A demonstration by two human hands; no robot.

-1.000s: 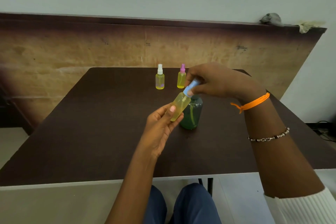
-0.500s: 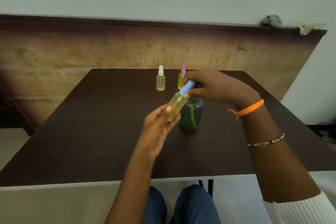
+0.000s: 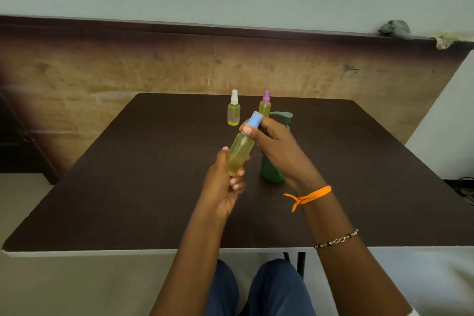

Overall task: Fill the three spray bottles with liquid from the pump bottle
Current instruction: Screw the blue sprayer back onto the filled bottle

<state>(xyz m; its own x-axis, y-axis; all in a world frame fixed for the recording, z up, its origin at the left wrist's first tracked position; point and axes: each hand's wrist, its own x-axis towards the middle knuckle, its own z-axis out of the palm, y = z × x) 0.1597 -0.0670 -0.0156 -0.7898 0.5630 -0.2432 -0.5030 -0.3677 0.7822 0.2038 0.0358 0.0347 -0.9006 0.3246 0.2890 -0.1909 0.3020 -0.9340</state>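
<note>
The dark brown table [image 3: 128, 187] fills the middle of the view. On it, just right of centre, stands the green pump bottle [image 3: 269, 172], mostly hidden behind the right hand [image 3: 277, 146]. That hand pinches the blue spray cap [image 3: 254, 120] of a yellow-filled spray bottle [image 3: 239, 154], tilted toward 1 o'clock. The left hand [image 3: 223, 182] curls round the bottle's lower body (held above the table). At 12 o'clock stand the white-capped spray bottle [image 3: 233, 110] and the purple-capped spray bottle [image 3: 265, 105], apart, both upright.
</note>
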